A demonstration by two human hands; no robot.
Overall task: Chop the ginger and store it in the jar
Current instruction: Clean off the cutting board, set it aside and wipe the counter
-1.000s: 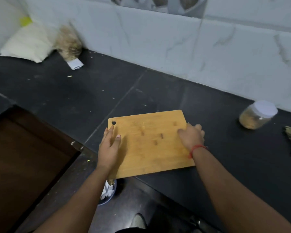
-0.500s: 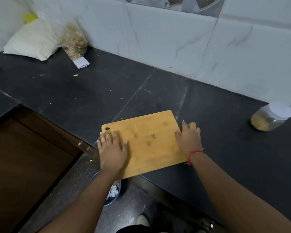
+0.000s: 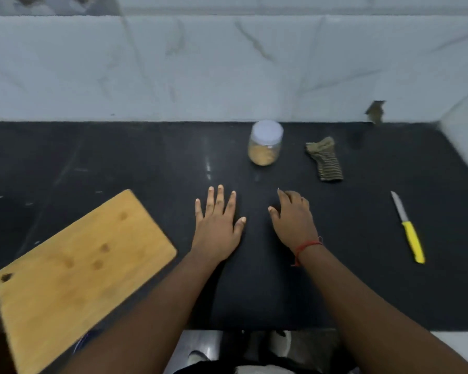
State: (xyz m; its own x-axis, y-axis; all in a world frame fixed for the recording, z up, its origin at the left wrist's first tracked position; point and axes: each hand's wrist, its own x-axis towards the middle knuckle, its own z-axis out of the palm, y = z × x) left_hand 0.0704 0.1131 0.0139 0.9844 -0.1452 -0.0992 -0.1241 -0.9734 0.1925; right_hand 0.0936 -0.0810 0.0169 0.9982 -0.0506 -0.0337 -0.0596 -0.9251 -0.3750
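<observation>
- The jar [image 3: 266, 143], lid on and part-filled with something tan, stood at upper centre of the frame near the wall, probably parked there until storing time.
- The cutting board [image 3: 79, 268] lay bare at lower left, angled, and overhung the worktop [image 3: 146, 157] edge.
- The knife [image 3: 408, 228], yellow handle, lay at right, well apart from both hands.
- No whole ginger was visible; I could not tell what the tan fill was.
- The left hand [image 3: 218, 225] hovered flat at centre, grip spread, holding nothing.
- The right hand [image 3: 293, 217], just beside it, had fingers loosely bent and was empty, pointed toward the jar.
- A striped cloth [image 3: 326, 160] sat right of the jar.
</observation>
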